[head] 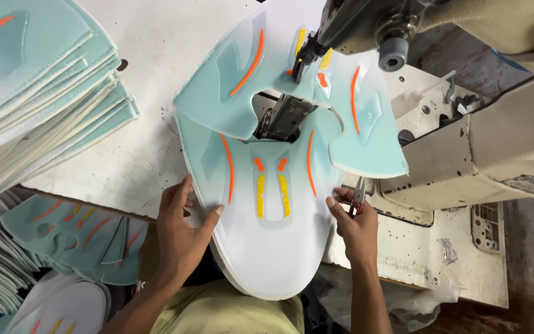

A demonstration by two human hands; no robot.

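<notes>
A mint and white shoe upper piece (267,241) with orange and yellow stripes lies on the sewing table (149,148), its far end under the needle post (282,117) of the sewing machine (465,142). My left hand (183,226) grips its left edge, thumb on top. My right hand (353,222) pinches its right edge and also holds small thread snips (358,195) with red handles. A second matching upper (292,77) lies further back, at the needle.
A tall stack of matching mint uppers (38,86) stands at the left. More cut pieces (72,238) lie below the table edge at lower left. The machine head (378,28) overhangs the top right.
</notes>
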